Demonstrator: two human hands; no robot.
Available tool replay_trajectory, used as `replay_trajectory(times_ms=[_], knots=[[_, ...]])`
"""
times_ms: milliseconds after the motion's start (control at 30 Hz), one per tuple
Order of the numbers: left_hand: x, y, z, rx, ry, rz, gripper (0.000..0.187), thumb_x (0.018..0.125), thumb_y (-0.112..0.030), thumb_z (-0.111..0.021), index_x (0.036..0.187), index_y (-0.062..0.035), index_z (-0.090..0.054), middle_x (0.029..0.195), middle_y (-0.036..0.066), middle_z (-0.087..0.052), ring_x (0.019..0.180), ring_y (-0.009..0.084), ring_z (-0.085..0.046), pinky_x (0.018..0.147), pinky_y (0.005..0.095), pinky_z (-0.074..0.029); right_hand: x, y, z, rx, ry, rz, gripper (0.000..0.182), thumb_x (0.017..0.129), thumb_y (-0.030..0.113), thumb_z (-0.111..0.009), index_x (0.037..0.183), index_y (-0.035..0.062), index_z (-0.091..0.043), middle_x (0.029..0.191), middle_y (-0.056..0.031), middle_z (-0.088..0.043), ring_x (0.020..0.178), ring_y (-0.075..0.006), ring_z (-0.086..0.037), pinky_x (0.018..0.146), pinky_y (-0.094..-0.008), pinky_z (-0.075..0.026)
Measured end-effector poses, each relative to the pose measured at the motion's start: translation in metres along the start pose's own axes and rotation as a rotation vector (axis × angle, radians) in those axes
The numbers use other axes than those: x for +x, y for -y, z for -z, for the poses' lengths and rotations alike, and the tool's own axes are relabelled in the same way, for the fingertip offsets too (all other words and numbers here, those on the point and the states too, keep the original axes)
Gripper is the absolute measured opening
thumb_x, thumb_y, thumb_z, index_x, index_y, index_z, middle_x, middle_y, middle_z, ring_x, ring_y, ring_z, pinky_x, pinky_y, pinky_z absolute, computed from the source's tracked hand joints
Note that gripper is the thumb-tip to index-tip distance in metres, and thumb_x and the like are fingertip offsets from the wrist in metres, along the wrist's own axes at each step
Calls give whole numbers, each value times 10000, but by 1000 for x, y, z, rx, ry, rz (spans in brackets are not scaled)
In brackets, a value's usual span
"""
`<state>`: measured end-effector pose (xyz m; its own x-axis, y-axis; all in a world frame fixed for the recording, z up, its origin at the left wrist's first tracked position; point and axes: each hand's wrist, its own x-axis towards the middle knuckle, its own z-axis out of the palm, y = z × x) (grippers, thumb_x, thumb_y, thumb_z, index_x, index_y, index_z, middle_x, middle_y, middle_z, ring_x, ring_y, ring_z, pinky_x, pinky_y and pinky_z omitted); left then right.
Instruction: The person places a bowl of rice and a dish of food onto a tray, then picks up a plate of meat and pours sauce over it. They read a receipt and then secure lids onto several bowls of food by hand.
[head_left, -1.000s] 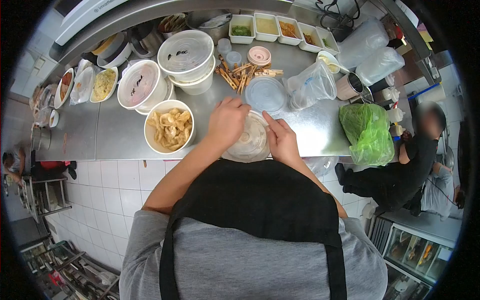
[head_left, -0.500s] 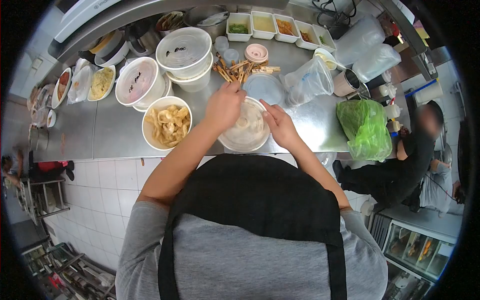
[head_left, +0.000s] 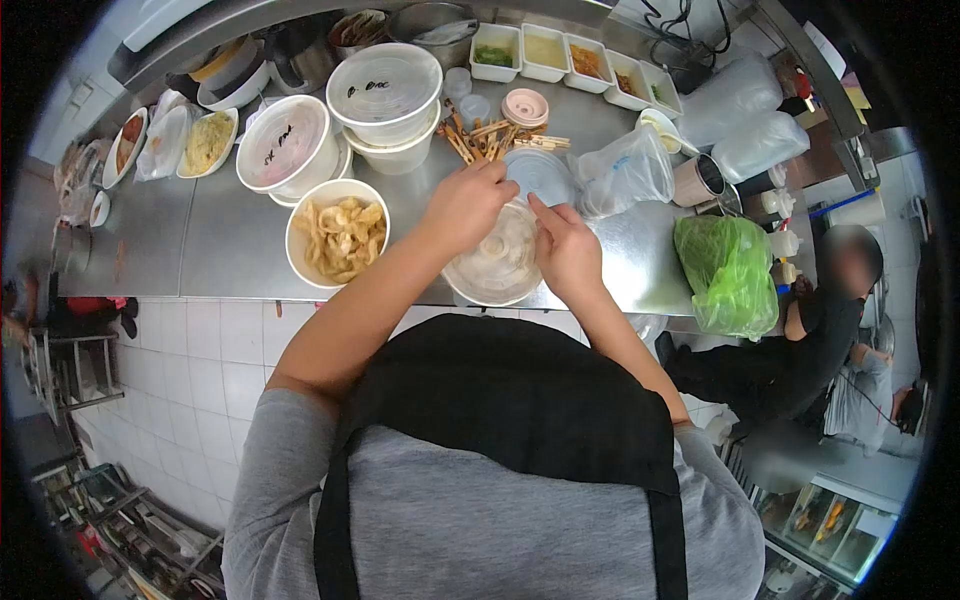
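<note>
A round tub with a clear plastic lid (head_left: 494,266) stands at the counter's front edge, right in front of me. My left hand (head_left: 472,205) is closed at the far left of the lid's rim, its fingertips pressed together there. My right hand (head_left: 568,246) grips the right side of the rim, fingers curled and index finger reaching to the far edge. Just beyond my hands lies a pale bluish round lid (head_left: 541,176). Wooden clothespins (head_left: 480,140) are heaped behind my left hand. An uncovered white tub of fried, golden pieces (head_left: 345,243) stands left of my left forearm.
Stacked lidded tubs (head_left: 385,92) with handwriting stand at the back left. White trays of toppings (head_left: 545,55) line the back. A clear plastic bag (head_left: 628,172) and a green bag (head_left: 727,272) sit to the right. A person in black (head_left: 810,320) is at far right.
Both hands stay at the lid's rim, with slight finger movement along its far edge. The view has shifted a little; the objects on the counter keep their places.
</note>
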<state>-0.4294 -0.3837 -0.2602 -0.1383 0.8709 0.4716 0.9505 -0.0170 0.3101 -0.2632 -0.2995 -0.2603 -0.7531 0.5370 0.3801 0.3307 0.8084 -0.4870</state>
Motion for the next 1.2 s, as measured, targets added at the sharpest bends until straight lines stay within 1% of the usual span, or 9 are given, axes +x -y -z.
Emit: replay_trajectory(times_ms=[100,267,400,500,600,800,900,1000,1200], knots=[[3,0,-1,-31,-77,38,149,762,-93,-610,893,-79,-681,877,83,-609,892,284,-590,763,382,-495,3,0,1,14,-21,-21,352,804,42,-592,1144,93,-665,856,-127,-617,720,-315,-616,635,-401,-510],[-5,6,-4,-97,9,150,167,779,-121,-643,936,-63,-653,901,99,-610,925,302,-586,777,416,-491,1,-9,-10,69,-37,-58,325,809,29,-574,1121,64,-663,880,-164,-620,730,-337,-614,652,-411,-506],[-14,-3,-11,-100,-89,254,163,772,-84,-635,931,-48,-633,958,118,-600,981,315,-563,797,415,-484,14,-11,-7,144,77,-17,267,825,47,-574,1076,41,-665,848,-168,-593,711,-322,-598,652,-387,-496],[-12,-13,-7,-161,-92,375,142,763,-42,-618,904,-42,-633,988,126,-592,1003,323,-547,824,409,-476,23,-21,-8,280,95,16,255,835,4,-576,1073,41,-660,828,-140,-559,693,-264,-573,648,-357,-485],[-8,-19,-4,-161,-129,393,161,758,-11,-600,912,-42,-638,982,125,-594,981,327,-548,845,407,-468,27,-23,-8,334,87,26,283,833,-31,-575,1092,53,-652,860,-126,-538,696,-239,-555,656,-343,-482],[-7,-21,-19,-104,-242,289,212,766,21,-575,953,-52,-646,974,130,-599,983,333,-545,847,412,-465,34,-42,-14,382,96,114,349,822,-54,-580,1145,69,-629,954,-124,-522,705,-211,-543,647,-312,-481],[-2,-20,-22,-86,-237,317,207,777,13,-573,957,-62,-642,981,135,-603,990,342,-552,848,417,-465,38,-48,-12,411,153,116,366,819,-57,-583,1160,68,-628,954,-125,-527,727,-210,-553,646,-305,-481],[1,-18,-24,-125,-195,386,262,736,21,-567,967,-83,-634,960,129,-588,984,338,-556,854,410,-461,42,-52,-11,441,193,127,368,819,-56,-585,1162,63,-638,940,-129,-536,751,-228,-563,667,-313,-484],[2,-7,-26,-77,-226,338,123,769,-85,-647,889,-61,-653,915,114,-621,958,320,-583,810,405,-484,42,-64,-19,434,150,211,325,840,-26,-575,1144,51,-660,919,-141,-552,771,-258,-578,706,-325,-488]])
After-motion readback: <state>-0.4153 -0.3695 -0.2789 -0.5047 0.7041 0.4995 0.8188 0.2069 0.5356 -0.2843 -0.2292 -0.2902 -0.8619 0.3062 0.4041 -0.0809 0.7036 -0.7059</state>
